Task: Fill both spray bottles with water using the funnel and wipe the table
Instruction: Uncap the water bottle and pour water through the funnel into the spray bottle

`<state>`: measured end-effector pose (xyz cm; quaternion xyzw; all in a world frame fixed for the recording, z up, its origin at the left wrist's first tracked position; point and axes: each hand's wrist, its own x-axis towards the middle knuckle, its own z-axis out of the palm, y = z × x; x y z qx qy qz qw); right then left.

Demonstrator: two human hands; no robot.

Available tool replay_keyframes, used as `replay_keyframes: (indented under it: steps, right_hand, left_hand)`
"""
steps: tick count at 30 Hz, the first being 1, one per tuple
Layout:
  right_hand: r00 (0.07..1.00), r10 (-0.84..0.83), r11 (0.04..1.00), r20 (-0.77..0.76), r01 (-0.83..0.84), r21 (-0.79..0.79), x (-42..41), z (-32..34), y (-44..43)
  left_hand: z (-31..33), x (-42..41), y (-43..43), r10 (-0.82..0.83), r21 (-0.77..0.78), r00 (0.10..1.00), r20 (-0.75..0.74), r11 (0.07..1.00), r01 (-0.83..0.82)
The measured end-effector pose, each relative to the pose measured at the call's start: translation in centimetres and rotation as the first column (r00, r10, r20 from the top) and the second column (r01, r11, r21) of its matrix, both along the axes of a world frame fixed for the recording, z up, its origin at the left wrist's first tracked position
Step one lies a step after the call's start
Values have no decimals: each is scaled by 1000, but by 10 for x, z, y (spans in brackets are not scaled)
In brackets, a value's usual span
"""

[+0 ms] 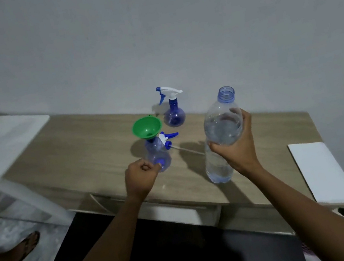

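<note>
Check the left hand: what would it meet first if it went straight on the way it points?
The left hand, pinching what looks like a blue cap, would meet the round body of the funnel-topped spray bottle first; depth is unclear, they may already touch.

Left arm and right arm bare, extended forward. Left hand fisted, thumb and forefinger pinching small blue cap. Right hand higher, fingers and thumb wrapped round tilted water bottle
</note>
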<state>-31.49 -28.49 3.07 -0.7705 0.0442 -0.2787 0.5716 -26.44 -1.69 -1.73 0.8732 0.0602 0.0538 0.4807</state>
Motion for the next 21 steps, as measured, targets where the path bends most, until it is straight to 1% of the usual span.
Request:
replay_keyframes:
  steps: [3,5,7,9,12,14,17,21]
  right_hand:
    - [1000,1,1000,20,-1,3,-1,0,16]
    - [1000,9,1000,14,-9,-4,2,3,26]
    - [1000,24,1000,-16,-24,7,6,8,36]
    - [998,24,1000,-54,-23,21,9,11,46]
    - [996,14,1000,-83,-12,26,13,14,57]
    - [996,0,1000,-94,1,9,16,15,61]
    - [996,-28,999,-89,27,-18,18,15,66]
    - [994,-45,998,-97,41,-38,20,17,67]
  left_hand:
    - [4,17,11,81,-52,996,-29,995,-83]
    - [9,29,11,68,-134,997,-25,988,-71]
    - [13,40,12,-25,-221,1000,-18,975,20]
    - [19,48,14,-172,-272,985,-30,949,158]
    - [21,56,20,-314,-297,948,-52,911,285]
    - [21,56,21,-358,-315,932,-52,892,325]
    - [22,56,22,-383,-306,923,-32,883,356]
    - [21,62,27,-394,-243,919,-36,895,374]
